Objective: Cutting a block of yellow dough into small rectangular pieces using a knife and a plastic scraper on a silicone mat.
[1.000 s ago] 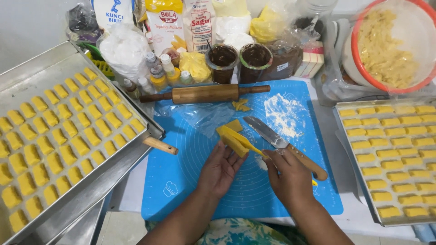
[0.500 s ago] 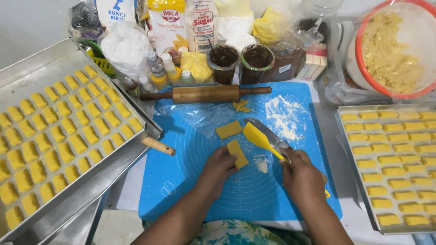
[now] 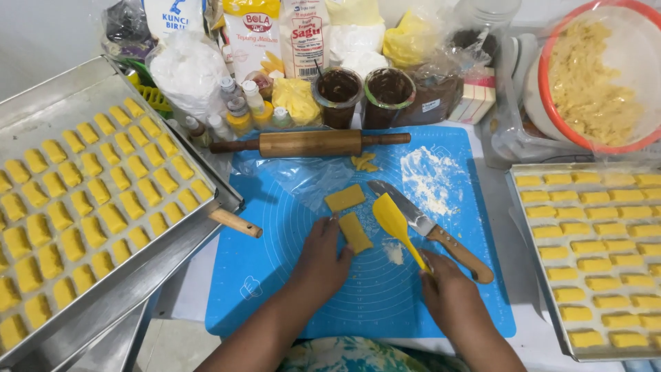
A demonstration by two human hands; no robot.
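Note:
On the blue silicone mat (image 3: 275, 275), my left hand (image 3: 322, 258) touches the near edge of a yellow dough slab (image 3: 356, 232) with its fingertips. A second dough slab (image 3: 345, 198) lies just beyond it. My right hand (image 3: 446, 288) grips the handle of a yellow spatula (image 3: 394, 220), whose blade lies on the mat to the right of the slab. A knife (image 3: 430, 229) with a wooden handle rests on the mat beside the spatula. Small dough scraps (image 3: 364, 162) and a patch of flour (image 3: 428, 179) lie farther back.
A wooden rolling pin (image 3: 310, 143) lies across the mat's far edge. Metal trays (image 3: 41, 103) (image 3: 523, 275) with several cut dough pieces flank the mat left and right. A red-rimmed bowl of crumbly dough (image 3: 585, 76), flour bags, small bottles and two dark cups (image 3: 337, 93) crowd the back.
My right hand lifted the yellow spatula off the dough and set it to the right. The dough now lies as two separate slabs, and my left hand slid up to the nearer one.

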